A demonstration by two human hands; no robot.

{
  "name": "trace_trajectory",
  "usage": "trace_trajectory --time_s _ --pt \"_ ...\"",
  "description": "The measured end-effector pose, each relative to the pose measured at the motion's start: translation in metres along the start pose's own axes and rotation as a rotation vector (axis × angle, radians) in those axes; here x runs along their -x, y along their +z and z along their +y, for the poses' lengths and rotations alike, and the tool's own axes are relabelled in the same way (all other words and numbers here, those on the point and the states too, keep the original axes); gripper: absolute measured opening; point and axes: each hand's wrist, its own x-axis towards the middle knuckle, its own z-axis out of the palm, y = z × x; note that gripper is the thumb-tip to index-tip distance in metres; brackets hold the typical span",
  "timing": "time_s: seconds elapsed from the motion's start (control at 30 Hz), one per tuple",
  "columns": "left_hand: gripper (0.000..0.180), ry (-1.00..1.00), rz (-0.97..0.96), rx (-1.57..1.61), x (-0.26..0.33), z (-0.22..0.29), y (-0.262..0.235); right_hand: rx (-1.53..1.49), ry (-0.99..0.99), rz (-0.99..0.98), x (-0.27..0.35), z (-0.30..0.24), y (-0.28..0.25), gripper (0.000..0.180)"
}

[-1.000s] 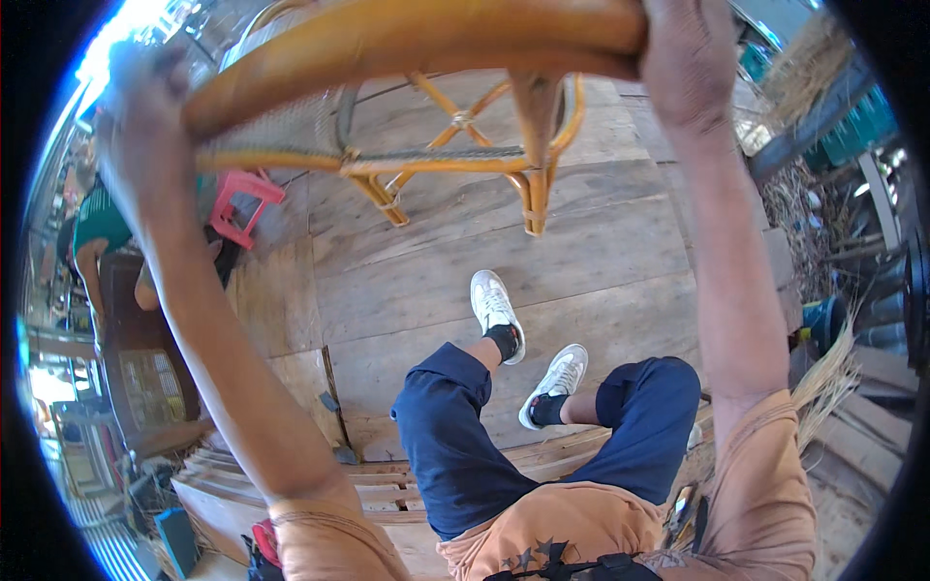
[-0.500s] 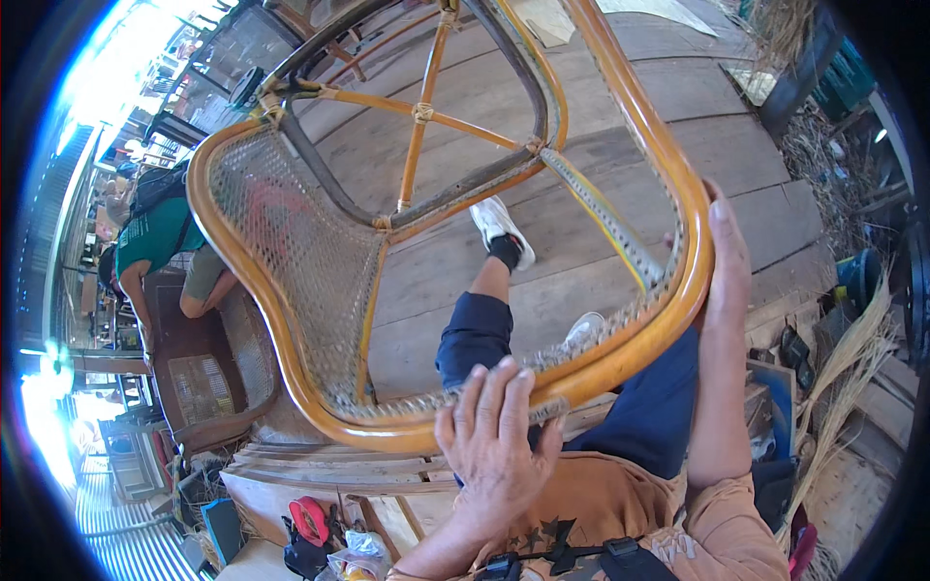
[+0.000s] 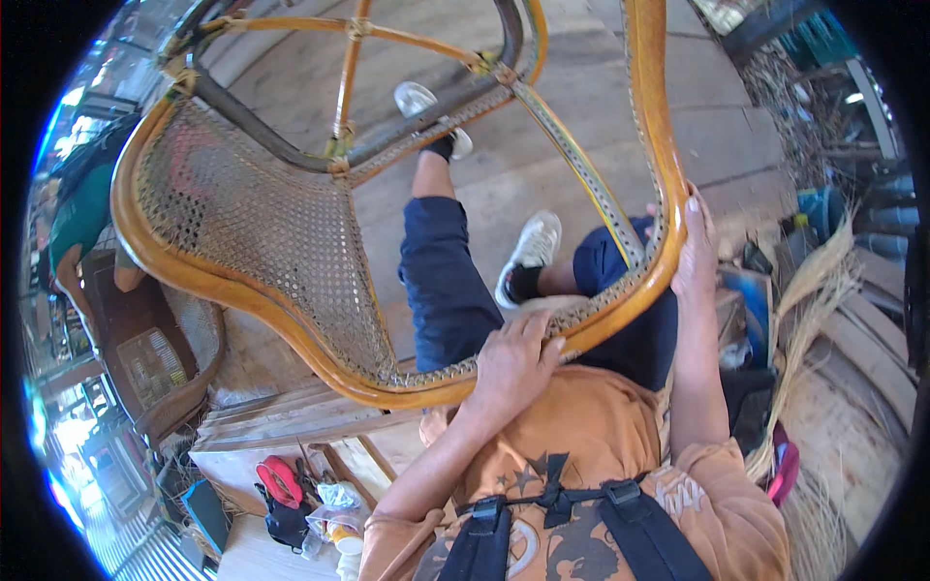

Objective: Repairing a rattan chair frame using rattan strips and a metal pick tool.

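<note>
— While the left hand (image 3: 511, 363) clamps the rattan chair frame (image 3: 291, 310) at six o'clock, where's the right?
— Right hand (image 3: 694, 254), three o'clock, fingers wrapped on the rim; woven cane seat (image 3: 262, 228) tilted above the knees, wooden floor (image 3: 601, 126) beyond.

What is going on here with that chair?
A seated person holds a rattan chair frame tipped over their lap. The left hand rests on the near rim, the right hand grips the side rail. Cane webbing fills one half; the other half is open, and their legs and shoes show through.
</note>
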Motion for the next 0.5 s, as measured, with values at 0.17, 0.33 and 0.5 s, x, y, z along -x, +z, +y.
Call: trace_trajectory --time_s 0.17,0.33,0.5 --pt "0.03 -0.006 -0.023 0.011 -0.003 -0.023 0.037 0.051 -0.025 0.056 0.006 0.029 -0.012 0.044" --pt "0.027 -0.001 -0.026 0.096 -0.003 -0.025 0.039 0.465 -0.209 0.134 0.011 0.026 -0.009 0.038" --pt "0.033 -0.064 -0.135 0.099 -0.013 -0.023 0.051 0.703 -0.226 0.191 0.012 0.028 -0.017 0.039"
